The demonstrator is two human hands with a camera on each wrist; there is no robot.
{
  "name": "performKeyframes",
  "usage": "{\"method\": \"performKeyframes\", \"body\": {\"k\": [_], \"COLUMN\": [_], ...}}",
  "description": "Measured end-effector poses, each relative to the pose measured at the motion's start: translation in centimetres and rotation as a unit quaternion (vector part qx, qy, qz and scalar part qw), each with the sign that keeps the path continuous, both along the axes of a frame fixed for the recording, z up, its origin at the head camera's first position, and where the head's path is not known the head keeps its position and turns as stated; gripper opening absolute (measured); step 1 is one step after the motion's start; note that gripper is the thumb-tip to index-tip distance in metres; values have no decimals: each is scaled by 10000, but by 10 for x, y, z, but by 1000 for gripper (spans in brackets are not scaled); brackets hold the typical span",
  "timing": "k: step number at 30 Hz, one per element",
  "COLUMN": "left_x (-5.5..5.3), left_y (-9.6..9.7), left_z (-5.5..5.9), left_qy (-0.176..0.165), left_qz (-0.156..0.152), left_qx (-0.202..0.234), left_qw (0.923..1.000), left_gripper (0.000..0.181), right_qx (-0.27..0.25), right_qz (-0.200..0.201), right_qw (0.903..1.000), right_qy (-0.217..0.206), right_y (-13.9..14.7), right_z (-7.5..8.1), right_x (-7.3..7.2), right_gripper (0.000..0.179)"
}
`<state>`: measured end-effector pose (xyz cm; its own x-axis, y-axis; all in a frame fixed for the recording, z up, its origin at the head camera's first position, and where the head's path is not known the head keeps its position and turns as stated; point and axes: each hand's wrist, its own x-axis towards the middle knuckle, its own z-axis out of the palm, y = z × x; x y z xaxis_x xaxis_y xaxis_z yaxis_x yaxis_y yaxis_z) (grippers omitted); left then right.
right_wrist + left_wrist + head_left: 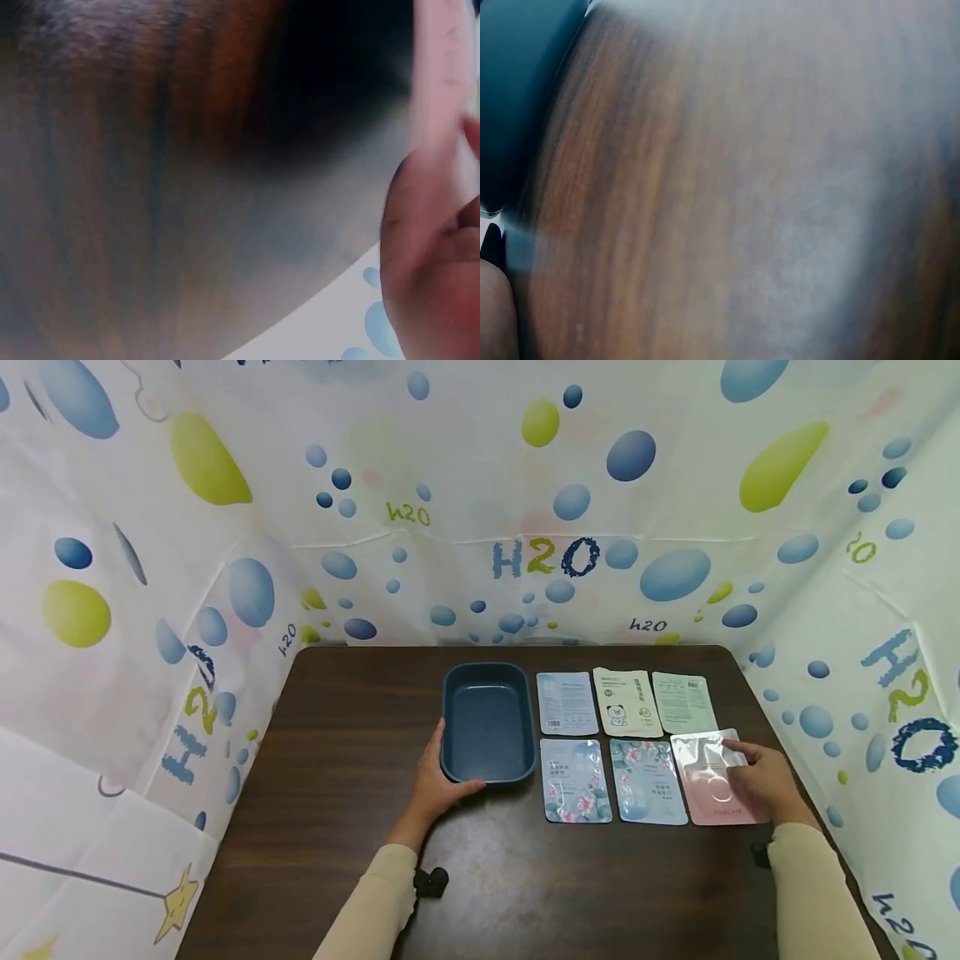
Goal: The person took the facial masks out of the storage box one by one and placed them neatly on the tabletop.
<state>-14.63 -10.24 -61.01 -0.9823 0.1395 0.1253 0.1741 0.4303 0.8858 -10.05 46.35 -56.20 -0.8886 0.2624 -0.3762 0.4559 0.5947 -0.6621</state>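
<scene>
A dark blue rectangular tub (489,724) stands at the middle of the table. My left hand (437,781) touches its near left corner, fingers along the left wall and thumb across the front. To its right lie flat sachets that look like sheet mask packets, in two rows. At the near row's right end, my right hand (763,777) pinches a silver and pink packet (708,777) by its right side. The right wrist view shows the thumb (412,225) against that pink packet, seen edge-on. Left of it lie two blue floral packets (649,783).
Behind the near row lie a pale blue packet (567,703), a cream packet with a bear (627,703) and a pale green packet (683,703). The brown table (337,760) ends at the back against a white patterned curtain (450,593), which also hangs at both sides.
</scene>
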Motion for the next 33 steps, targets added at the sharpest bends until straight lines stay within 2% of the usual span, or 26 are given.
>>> {"method": "performKeyframes", "body": {"k": [3,7,11,15,18,27,31,33], "left_x": [1,2,3,2,0,0,1,0], "left_y": [-1,-2,-2,-3,-4,-5,-8,-10], "left_z": [1,2,3,3,3,3,2,1], "left_qy": [-52,-44,-39,-48,-45,-102,15,256], "left_qz": [-7,2,5,-23,2,1,-38,-128], "left_qx": [-2,13,9,-14,-31,30,127,305], "left_qw": [10000,10000,10000,10000,10000,9999,9999,9991], "left_gripper": [130,130,130,130,130,130,132,131], "right_qx": [408,703,1029,1580,1810,1608,1622,1619], "right_qz": [104,179,422,749,855,524,339,218], "right_qw": [9990,9971,9937,9846,9796,9850,9821,9782], "right_qy": [-166,-248,-118,81,199,350,891,1283], "right_y": [-5,-14,-18,-20,-22,-25,-35,-44], "right_z": [-3,-11,-19,-27,-30,-30,-25,-15], "right_x": [3,6,9,10,10,10,8,7], "right_gripper": [67,69,73,70,68,67,59,55]}}
